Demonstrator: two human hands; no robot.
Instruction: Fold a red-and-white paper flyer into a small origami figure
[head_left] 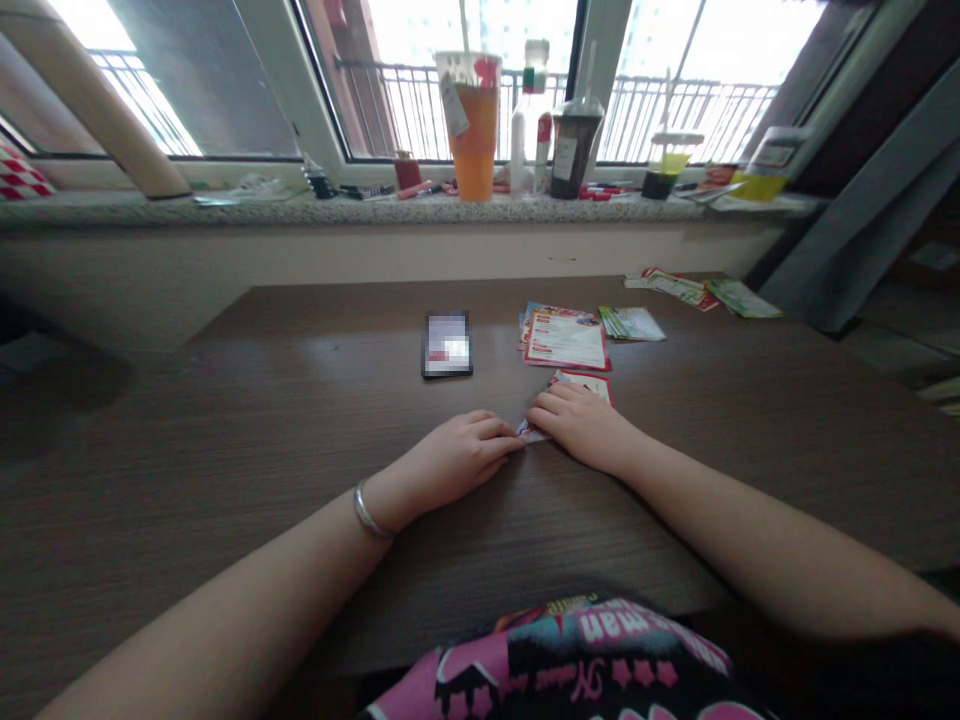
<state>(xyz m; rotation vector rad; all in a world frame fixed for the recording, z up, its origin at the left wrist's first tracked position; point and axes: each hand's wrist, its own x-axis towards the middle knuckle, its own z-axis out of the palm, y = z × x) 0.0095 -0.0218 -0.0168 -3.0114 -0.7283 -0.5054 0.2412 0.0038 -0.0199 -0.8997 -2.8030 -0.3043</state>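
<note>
Well in from the desk's (225, 450) near edge, the left hand's (461, 450) fingers bunch together at a printed sheet's (600, 386) near corner; whether they pinch, I can't tell. The right hand (574, 420) lies flat over it, probably for steadiness. Beyond, a dark-framed device (448, 343) and stacked cards (566, 340) sit well in from the left edge.

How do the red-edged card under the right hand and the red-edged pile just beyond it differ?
The card is largely covered by the right hand; the pile shows its printed top sheet. The left hand has fingertips at the card's near left corner; no hand touches the pile. Both have red edges and lie on the brown table.
</note>
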